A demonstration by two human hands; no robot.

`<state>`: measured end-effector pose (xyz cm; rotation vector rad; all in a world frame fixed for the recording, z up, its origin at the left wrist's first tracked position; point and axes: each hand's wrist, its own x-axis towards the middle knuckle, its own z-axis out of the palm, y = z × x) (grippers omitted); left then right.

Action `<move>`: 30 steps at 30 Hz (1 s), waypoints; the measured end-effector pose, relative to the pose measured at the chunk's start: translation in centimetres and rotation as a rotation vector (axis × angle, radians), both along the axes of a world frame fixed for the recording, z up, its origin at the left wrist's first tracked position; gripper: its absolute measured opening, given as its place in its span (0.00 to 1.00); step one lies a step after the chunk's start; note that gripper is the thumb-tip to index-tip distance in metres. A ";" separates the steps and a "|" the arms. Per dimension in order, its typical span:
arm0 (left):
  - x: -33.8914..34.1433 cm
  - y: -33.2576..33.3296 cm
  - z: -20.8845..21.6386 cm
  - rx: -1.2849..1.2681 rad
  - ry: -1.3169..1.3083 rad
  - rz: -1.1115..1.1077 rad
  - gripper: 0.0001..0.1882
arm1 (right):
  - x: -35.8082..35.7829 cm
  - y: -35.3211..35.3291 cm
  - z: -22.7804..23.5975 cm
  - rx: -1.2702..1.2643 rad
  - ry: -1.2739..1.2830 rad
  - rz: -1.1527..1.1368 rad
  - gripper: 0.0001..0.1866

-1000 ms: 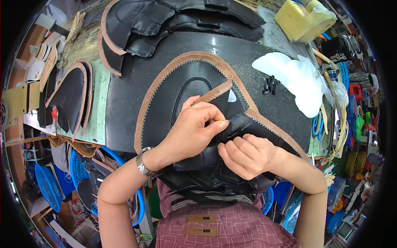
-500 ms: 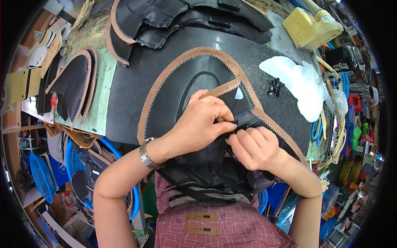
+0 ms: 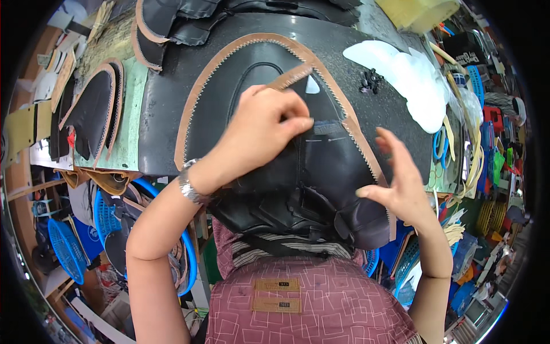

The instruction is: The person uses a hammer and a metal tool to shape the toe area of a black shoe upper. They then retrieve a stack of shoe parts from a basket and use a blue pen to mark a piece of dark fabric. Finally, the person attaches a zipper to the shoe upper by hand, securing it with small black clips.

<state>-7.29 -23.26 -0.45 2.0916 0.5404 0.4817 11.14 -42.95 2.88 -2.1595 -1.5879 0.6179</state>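
Observation:
A large black leather shoe upper (image 3: 329, 163) with a brown, zigzag-stitched border lies at the table's near edge, its near end hanging in folds. My left hand (image 3: 266, 117) rests over its middle, thumb and forefinger pinched at a seam beside the short dark strip (image 3: 328, 127); the exact bit between the fingertips is hidden. Just above, a brown stitched strip (image 3: 292, 77) slants across the upper beside a small white patch (image 3: 312, 85). Raised over the right border, my right hand (image 3: 398, 186) is open, fingers spread, holding nothing.
More brown-edged black uppers (image 3: 195, 23) are piled at the back, with others (image 3: 94, 109) at the left. At the right lie a small black tangle (image 3: 371, 81), a white sheet (image 3: 401, 74) and blue-handled scissors (image 3: 440, 144). A yellow container (image 3: 415, 12) stands beyond; blue baskets (image 3: 66, 246) sit lower left.
My right hand has let go of the upper and moved right, its fingers opening. My left hand stays pinched at the seam. The whole view has shifted, so the table appears higher.

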 end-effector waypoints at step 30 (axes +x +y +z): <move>-9.4 23.3 9.0 -0.300 -0.247 0.798 0.24 | 11.7 37.9 11.4 0.346 -0.319 0.328 0.28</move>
